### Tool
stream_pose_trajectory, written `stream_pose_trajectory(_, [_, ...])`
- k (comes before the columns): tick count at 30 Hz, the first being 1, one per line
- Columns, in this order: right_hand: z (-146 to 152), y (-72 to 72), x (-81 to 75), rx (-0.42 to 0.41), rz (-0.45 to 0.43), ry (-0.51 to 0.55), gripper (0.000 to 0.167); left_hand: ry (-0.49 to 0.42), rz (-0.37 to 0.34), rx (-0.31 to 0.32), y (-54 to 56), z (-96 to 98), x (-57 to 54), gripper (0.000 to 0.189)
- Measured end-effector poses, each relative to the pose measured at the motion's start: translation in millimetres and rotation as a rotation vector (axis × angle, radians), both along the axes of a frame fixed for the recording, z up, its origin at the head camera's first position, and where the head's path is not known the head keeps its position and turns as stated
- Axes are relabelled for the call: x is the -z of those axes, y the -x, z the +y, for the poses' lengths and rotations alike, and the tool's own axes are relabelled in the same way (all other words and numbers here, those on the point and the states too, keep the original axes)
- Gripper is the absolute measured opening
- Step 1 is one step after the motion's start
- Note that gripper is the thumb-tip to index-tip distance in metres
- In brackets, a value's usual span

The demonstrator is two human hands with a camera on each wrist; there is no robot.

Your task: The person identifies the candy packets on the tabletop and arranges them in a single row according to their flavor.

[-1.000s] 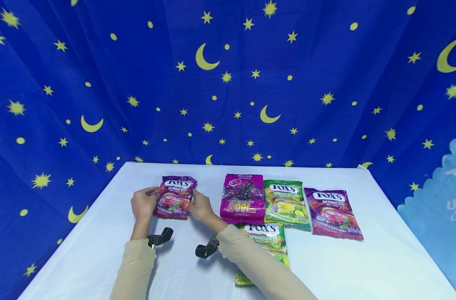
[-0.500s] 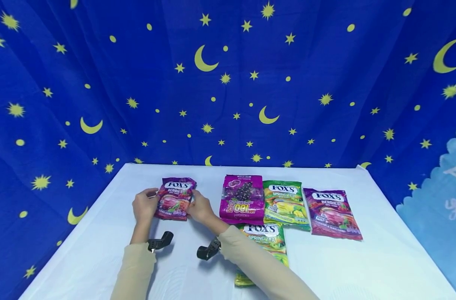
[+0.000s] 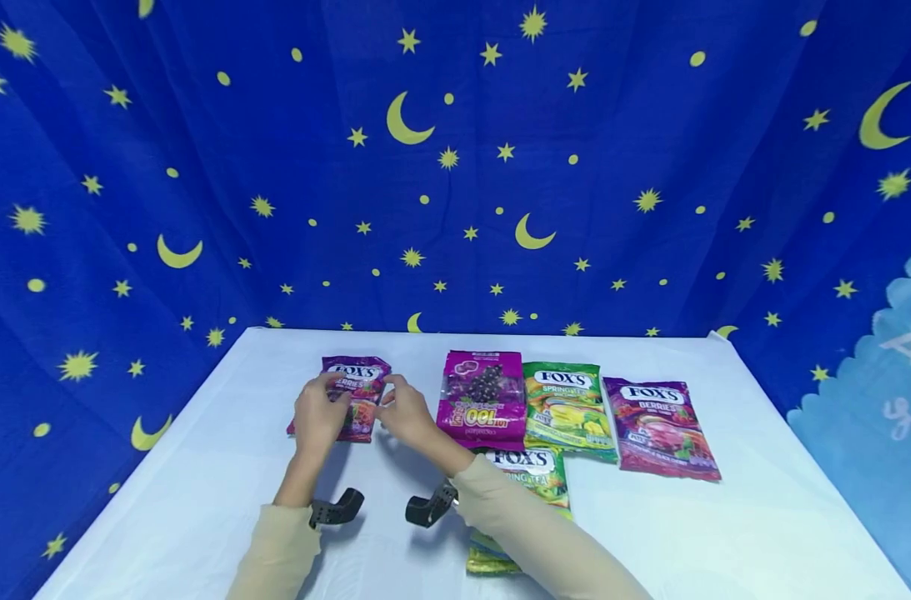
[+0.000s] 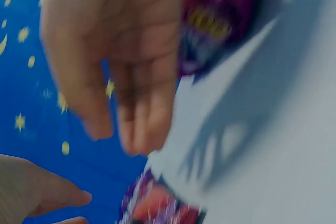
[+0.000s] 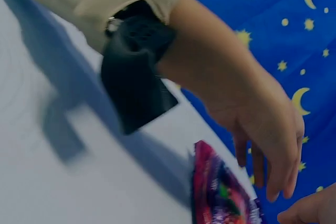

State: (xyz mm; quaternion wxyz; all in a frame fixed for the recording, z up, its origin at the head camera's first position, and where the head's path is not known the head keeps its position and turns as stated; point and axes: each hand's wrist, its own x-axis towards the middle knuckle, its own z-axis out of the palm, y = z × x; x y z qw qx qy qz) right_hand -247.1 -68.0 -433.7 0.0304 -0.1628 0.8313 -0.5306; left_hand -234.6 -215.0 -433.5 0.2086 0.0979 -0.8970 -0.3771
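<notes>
Over on the left, the person's left hand [image 3: 322, 412] hangs above a shiny purple plastic candy bag marked FOX'S Berries [image 3: 363, 414], fingers loose and gently bent, gripping nothing. That bag lies flat near the left of the white-covered table [image 3: 725, 533], its lettering upright for the wearer. Just off its right edge comes the right hand [image 3: 410, 410], fingers long and relaxed, nothing in them! The left wrist view is blurred, but both hands seem clear of the wrapper.

On we go: a magenta bag with dark berries and upside-down lettering [image 3: 482, 400], and below it, partly behind the right forearm, a green-and-yellow Spring Tea bag [image 3: 533, 461]. Another green-and-yellow Spring Tea bag [image 3: 568, 410] sits beside the magenta one, and a second purple Berries bag [image 3: 661, 429] rounds off the right.

Progress? Placing the left bag looks done; the other bags lie unhandled, two of the same purple design well apart, so sorting them out looks unfinished.
</notes>
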Motion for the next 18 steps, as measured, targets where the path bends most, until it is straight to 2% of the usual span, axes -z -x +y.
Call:
stream_pose_trajectory(3, [9, -1.7, -4.6, -0.026, -0.011, 0.07, 0.054, -0.017, 0.014, 0.093, -3.6, 11.9, -3.5, 0.038])
stream_pose_trajectory(8, [30, -5.2, -10.1, -0.051, 0.0, 0.13, 0.052, -0.192, 0.003, 0.231, -10.9, 32.8, -7.2, 0.039])
stream_pose_trajectory(11, [45, -8.9, -14.4, -0.064, 0.009, 0.149, 0.051, -0.291, -0.008, 0.291, -16.2, 46.4, -9.2, 0.041])
stream_pose_trajectory(18, [77, -18.3, -24.8, -0.057, -0.025, 0.158, 0.05, -0.353, -0.006, 0.379, -24.9, 73.3, -7.5, 0.039])
